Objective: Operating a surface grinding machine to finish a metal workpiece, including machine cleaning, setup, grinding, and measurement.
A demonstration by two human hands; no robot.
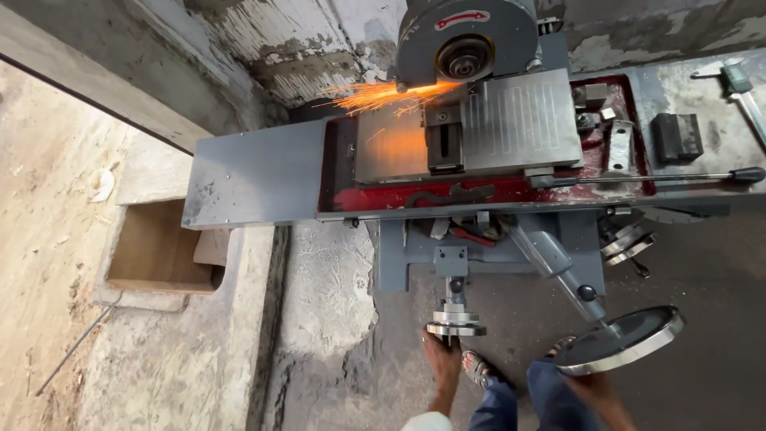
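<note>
Two handwheels under a sparking grinder

We take the grinding wheel as our landmark: it throws orange sparks to its left, over the dark steel block clamped on the grey table just below it. Well below the wheel, under the machine's front, our left hand curls up around the underside of the small handwheel, fingers pressed to its rim. Down and to the right of the grinding wheel, the large handwheel tilts toward us; our right hand sits beneath its lower edge, touching it, but we cannot tell whether the fingers are closed, because the disc hides them

Both wheels look like stiff, heavy polished metal, likely slick, so we judge the rim to be the sound place to hold. A long lever with a black knob runs out to the right of the table
</note>
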